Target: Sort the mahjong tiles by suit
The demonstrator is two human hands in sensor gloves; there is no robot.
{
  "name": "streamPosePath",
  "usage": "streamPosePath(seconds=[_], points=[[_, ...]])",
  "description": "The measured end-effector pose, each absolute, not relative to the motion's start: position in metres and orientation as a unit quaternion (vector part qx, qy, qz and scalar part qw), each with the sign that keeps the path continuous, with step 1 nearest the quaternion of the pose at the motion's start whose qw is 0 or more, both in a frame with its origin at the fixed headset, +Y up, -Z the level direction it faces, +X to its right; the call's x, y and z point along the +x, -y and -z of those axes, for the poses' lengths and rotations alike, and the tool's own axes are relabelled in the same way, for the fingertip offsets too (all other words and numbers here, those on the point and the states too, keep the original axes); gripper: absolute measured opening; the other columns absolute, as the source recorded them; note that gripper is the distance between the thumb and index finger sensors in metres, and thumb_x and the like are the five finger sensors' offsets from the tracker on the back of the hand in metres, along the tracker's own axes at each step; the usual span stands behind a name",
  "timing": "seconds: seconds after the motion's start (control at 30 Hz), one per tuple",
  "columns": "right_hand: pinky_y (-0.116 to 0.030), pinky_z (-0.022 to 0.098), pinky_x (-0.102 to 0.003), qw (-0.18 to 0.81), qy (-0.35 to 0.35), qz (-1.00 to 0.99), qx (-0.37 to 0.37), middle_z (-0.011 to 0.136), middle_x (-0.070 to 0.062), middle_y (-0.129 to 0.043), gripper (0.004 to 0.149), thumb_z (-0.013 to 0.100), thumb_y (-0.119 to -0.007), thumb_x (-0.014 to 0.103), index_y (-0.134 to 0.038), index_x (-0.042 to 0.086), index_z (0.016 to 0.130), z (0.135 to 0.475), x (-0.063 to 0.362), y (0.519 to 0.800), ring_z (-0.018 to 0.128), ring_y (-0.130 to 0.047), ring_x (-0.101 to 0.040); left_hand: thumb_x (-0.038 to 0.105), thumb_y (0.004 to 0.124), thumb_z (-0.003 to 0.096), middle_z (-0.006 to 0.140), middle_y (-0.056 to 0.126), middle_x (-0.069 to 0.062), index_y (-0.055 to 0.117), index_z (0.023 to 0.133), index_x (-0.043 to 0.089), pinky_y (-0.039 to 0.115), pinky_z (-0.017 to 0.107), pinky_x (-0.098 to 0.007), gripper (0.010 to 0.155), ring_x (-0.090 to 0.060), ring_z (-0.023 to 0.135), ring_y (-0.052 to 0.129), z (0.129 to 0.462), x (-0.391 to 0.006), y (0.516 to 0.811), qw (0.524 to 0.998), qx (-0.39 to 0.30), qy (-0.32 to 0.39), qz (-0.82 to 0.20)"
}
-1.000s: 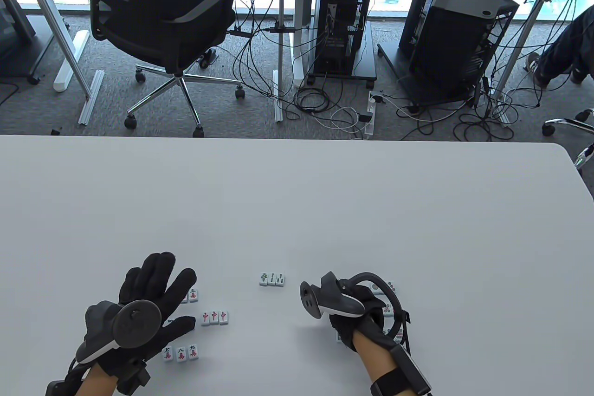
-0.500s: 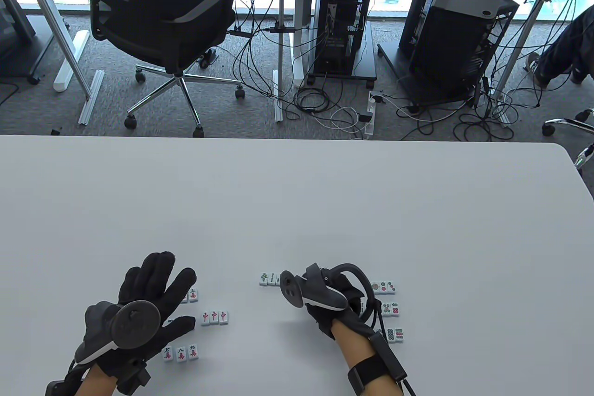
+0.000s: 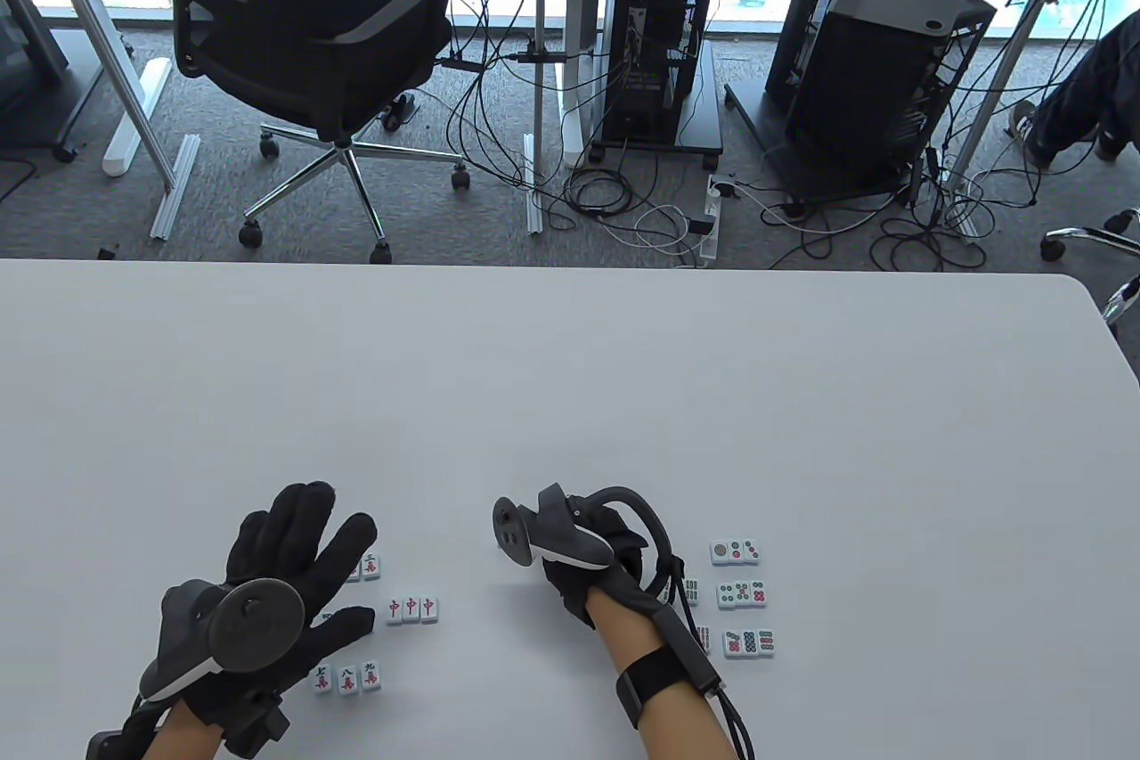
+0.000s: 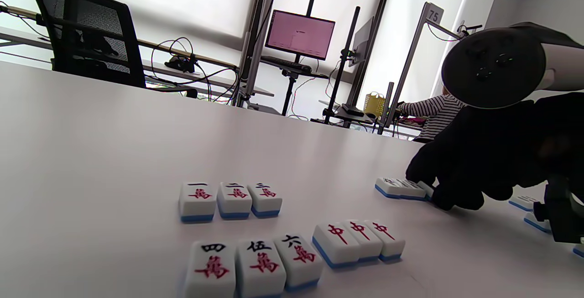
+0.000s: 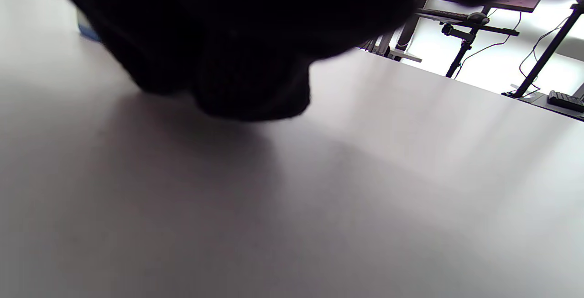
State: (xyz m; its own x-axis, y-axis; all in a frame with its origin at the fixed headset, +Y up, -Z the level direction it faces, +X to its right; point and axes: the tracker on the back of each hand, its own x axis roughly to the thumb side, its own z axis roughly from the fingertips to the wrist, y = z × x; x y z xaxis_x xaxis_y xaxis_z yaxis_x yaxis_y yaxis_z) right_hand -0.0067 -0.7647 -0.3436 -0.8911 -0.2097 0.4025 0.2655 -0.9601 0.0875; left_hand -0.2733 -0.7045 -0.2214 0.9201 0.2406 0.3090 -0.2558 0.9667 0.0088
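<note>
Right hand covers the bamboo tile row in the table view; in the left wrist view only the row's left part shows, and the fingertips there hide any contact. Right wrist view is mostly dark glove, one blue tile corner peeking out. Left hand hides most of two character rows in the table view. A tile group behind the right forearm is possibly more dots, unreadable.
</note>
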Motion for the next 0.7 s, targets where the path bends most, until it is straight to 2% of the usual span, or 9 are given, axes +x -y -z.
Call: streamPosePath(seconds=[0.33, 0.47, 0.7], points=[[-0.084, 0.01, -0.028, 0.121, 0.053, 0.97, -0.203, 0.042, -0.002, -0.098, 0.061, 0.037, -0.082, 0.04, -0.073, 0.01, 0.09, 0.336, 0.005, 0.752, 0.012, -0.09, -0.009, 0.071, 0.064, 0.0367, 0.113, -0.003, 0.013, 0.032, 0.107, 0.044, 0.017, 0.082, -0.058, 0.081, -0.021, 0.114, 0.004, 0.221, -0.273, 0.704, 0.98, 0.024, 0.155, -0.126], [-0.084, 0.01, -0.028, 0.131, 0.059, 0.973, -0.179, 0.042, -0.002, -0.099, 0.062, 0.037, -0.082, 0.04, -0.072, 0.01, 0.091, 0.335, 0.028, 0.741, 0.012, -0.09, -0.009, 0.071, 0.064, 0.0367, 0.113, -0.003, 0.013, 0.032, 0.107, 0.044, 0.017, 0.082, -0.058, 0.081, -0.021, 0.114, 0.004, 0.221, -0.273, 0.704, 0.98, 0.02, 0.152, -0.123], [-0.083, 0.008, -0.028, 0.148, 0.114, 0.974, -0.129, 0.04, -0.002, -0.099, 0.061, 0.037, -0.082, 0.04, -0.074, 0.01, 0.09, 0.327, 0.08, 0.735, 0.01, -0.089, -0.008, 0.071, 0.064, 0.0364, 0.113, -0.003, 0.013, 0.033, 0.107, 0.044, 0.017, 0.082, -0.058, 0.082, -0.021, 0.114, 0.004, 0.221, -0.272, 0.704, 0.981, 0.017, 0.151, -0.121]])
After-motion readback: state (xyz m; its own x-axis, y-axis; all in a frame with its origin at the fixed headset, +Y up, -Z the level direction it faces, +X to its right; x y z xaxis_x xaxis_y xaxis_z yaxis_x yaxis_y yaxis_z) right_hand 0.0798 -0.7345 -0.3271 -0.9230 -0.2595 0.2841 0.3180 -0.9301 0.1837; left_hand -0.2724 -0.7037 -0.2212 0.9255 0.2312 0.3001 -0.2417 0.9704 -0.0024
